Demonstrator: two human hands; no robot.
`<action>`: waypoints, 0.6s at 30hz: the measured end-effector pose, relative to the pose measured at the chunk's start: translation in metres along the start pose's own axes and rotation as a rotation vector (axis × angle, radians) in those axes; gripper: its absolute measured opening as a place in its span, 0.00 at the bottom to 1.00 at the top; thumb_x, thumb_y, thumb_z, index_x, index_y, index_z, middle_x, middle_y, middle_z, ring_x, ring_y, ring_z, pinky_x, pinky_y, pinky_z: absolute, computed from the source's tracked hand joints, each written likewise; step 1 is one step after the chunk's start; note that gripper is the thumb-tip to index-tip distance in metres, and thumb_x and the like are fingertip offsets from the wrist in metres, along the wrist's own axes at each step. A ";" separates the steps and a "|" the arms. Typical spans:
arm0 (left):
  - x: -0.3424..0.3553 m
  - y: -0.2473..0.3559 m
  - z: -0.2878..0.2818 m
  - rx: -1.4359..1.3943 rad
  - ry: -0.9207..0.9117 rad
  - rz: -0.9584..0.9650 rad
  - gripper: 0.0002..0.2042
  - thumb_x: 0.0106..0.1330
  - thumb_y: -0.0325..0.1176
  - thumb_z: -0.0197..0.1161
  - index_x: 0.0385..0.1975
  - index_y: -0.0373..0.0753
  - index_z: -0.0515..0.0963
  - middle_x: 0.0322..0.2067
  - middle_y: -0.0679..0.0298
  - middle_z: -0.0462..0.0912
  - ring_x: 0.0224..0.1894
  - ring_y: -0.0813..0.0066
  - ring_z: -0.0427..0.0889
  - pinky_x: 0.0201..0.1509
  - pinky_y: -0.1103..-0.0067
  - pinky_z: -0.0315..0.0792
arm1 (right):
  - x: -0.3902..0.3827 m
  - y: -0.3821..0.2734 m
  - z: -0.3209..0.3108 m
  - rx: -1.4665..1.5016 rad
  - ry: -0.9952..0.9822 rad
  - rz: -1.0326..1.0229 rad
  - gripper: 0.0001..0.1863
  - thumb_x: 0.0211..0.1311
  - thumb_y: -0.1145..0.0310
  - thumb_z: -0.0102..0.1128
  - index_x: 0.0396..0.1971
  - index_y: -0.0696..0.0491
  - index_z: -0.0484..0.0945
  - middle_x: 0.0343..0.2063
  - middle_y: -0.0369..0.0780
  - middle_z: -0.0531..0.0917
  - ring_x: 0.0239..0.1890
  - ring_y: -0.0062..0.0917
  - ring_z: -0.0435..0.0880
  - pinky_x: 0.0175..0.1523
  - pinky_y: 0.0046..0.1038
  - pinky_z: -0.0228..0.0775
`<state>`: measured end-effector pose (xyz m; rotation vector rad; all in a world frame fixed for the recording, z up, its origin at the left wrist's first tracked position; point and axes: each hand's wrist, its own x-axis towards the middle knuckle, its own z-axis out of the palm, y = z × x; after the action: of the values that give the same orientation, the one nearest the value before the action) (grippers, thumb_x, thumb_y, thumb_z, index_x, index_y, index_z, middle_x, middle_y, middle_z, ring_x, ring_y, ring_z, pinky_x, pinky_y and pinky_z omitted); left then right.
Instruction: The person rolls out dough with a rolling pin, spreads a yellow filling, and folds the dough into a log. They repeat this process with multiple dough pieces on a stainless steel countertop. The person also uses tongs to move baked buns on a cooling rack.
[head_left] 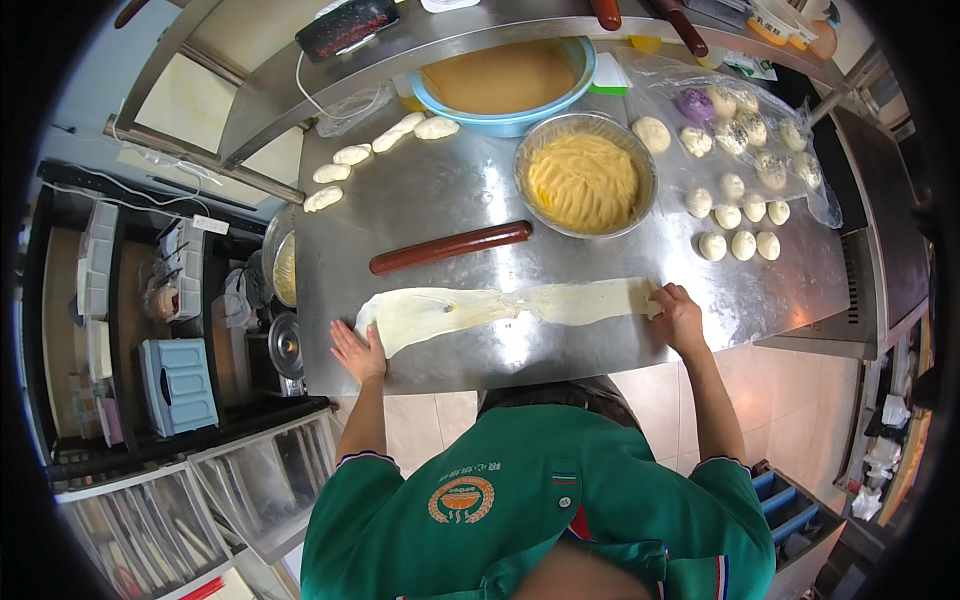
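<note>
A long, thin sheet of pale dough (430, 315) lies stretched from left to right across the steel worktable (450, 373), broad at its left end and narrower in the middle. My left hand (358, 350) rests flat at the broad end, fingers spread, its thumb side against the dough's edge. At the other end, my right hand (677, 315) has its fingers closed in a pinch on the dough. A reddish-brown rolling pin (450, 247) lies just beyond the sheet. Behind it stands a metal bowl (653, 185) of yellow paste (585, 180).
Several dough pieces (351, 155) form a row at the back left. A blue basin (500, 125) of brownish contents stands under the raised shelf (270, 115). Several dough balls (743, 245) sit at right, some under clear plastic film (660, 85). Drawers (265, 485) flank me on the left.
</note>
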<state>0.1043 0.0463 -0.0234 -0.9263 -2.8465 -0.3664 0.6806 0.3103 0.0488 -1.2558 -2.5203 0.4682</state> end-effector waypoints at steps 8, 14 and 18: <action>-0.002 0.003 -0.004 -0.046 0.003 0.000 0.41 0.70 0.55 0.55 0.74 0.33 0.52 0.77 0.54 0.50 0.79 0.59 0.46 0.79 0.56 0.37 | -0.001 -0.051 0.043 -0.022 0.271 0.068 0.33 0.54 0.77 0.59 0.63 0.58 0.68 0.63 0.54 0.68 0.65 0.51 0.67 0.69 0.50 0.59; -0.001 0.003 -0.004 0.005 -0.008 -0.012 0.41 0.70 0.55 0.55 0.74 0.33 0.52 0.76 0.53 0.51 0.79 0.58 0.46 0.79 0.56 0.37 | 0.009 -0.068 0.059 0.276 0.153 0.098 0.43 0.53 0.70 0.72 0.69 0.59 0.61 0.68 0.55 0.64 0.69 0.53 0.63 0.74 0.50 0.54; 0.000 0.003 -0.003 -0.019 0.020 0.010 0.41 0.69 0.54 0.56 0.74 0.33 0.53 0.76 0.53 0.51 0.79 0.57 0.47 0.79 0.55 0.39 | 0.033 -0.067 0.060 0.189 0.043 -0.379 0.21 0.51 0.68 0.74 0.45 0.55 0.78 0.49 0.48 0.77 0.55 0.46 0.75 0.61 0.45 0.68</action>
<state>0.1061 0.0474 -0.0199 -0.9340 -2.8247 -0.3998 0.5906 0.2898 0.0256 -0.6910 -2.5254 0.5619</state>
